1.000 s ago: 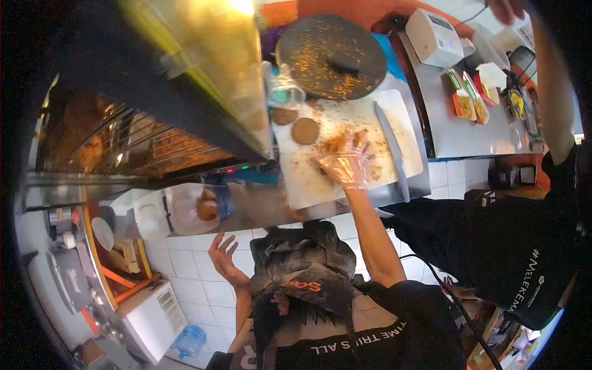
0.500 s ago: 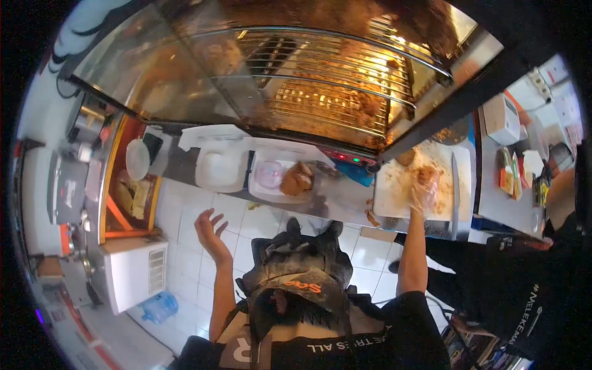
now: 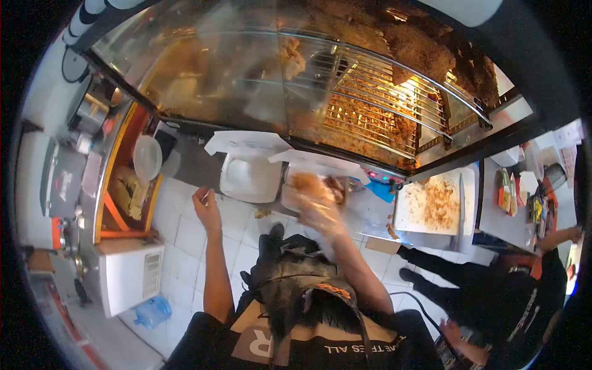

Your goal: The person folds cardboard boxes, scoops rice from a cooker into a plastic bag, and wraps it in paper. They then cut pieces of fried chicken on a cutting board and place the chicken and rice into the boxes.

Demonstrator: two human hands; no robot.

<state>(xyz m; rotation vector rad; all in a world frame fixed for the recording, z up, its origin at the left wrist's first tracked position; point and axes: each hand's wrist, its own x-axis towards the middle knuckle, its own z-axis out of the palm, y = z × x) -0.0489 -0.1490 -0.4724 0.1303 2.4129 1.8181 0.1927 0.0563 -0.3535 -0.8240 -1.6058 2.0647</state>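
Observation:
My right hand (image 3: 317,206), in a clear plastic glove and blurred by motion, is over the right-hand white takeaway box (image 3: 290,200). Orange-brown chopped meat (image 3: 305,182) shows at its fingers, over the box. Beside it in the same box lies a browned piece of meat (image 3: 337,188). My left hand (image 3: 206,206) is bare and holds nothing, its fingers loosely curled and apart, just left of the other open takeaway box (image 3: 250,179), whose inside is white.
A white cutting board (image 3: 410,209) covered in crumbs lies to the right, with a long knife (image 3: 462,203) along its right edge. A heated glass cabinet with a wire rack (image 3: 376,114) stands above the counter. A co-worker (image 3: 512,290) in black is at the right.
My right hand has moved left from the cutting board to the right-hand box, bringing chopped meat. The board now shows only crumbs. My left hand has risen slightly and its fingers have curled.

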